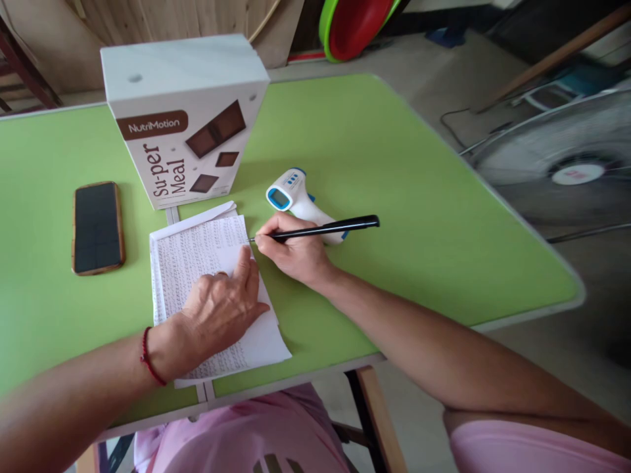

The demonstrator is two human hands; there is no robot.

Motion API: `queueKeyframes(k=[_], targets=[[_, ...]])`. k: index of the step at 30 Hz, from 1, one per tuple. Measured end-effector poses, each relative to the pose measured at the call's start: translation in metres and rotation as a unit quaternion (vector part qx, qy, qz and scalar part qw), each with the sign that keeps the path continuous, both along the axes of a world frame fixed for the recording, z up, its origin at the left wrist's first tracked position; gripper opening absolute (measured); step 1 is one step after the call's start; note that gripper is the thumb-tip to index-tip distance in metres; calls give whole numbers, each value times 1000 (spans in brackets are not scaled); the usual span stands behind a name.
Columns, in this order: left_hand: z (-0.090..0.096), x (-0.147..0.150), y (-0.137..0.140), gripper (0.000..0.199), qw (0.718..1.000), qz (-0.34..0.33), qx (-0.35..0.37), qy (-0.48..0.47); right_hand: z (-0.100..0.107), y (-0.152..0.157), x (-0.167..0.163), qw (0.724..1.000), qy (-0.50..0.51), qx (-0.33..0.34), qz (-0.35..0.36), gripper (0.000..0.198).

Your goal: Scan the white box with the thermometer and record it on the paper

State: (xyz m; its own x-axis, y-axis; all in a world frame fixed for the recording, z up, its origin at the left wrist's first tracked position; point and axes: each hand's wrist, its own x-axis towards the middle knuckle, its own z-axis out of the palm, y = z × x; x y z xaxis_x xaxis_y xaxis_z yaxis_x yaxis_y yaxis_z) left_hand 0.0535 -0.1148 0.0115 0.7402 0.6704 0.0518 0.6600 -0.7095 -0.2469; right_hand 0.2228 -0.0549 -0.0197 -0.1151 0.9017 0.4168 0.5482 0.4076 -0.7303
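A black pen is pinched in my right hand, its tip at the right edge of the top sheet of paper. Rows of handwriting cover much of that sheet, which lies on other papers. My left hand rests on the sheet with its fingers stretched out, the index fingertip close to the pen tip. Just beyond my right hand lies a white and blue infrared thermometer, its handle partly hidden behind the hand and pen.
A white NutriMotion box stands upright behind the papers. To the left, a phone in a brown case lies on the green table. A fan stands beyond the table's right edge. Red and green basins are at the back.
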Motion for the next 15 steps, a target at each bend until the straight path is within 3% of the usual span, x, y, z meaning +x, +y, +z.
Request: queueKeyframes(k=[7,15], targets=[[-1,0,1,56,999,7,-36,-7,1,0,0,1000,7,-1,8,14],[-2,0,1,56,1000,-4,-19,0,0,0,0,1000,1,-5,-1,14]])
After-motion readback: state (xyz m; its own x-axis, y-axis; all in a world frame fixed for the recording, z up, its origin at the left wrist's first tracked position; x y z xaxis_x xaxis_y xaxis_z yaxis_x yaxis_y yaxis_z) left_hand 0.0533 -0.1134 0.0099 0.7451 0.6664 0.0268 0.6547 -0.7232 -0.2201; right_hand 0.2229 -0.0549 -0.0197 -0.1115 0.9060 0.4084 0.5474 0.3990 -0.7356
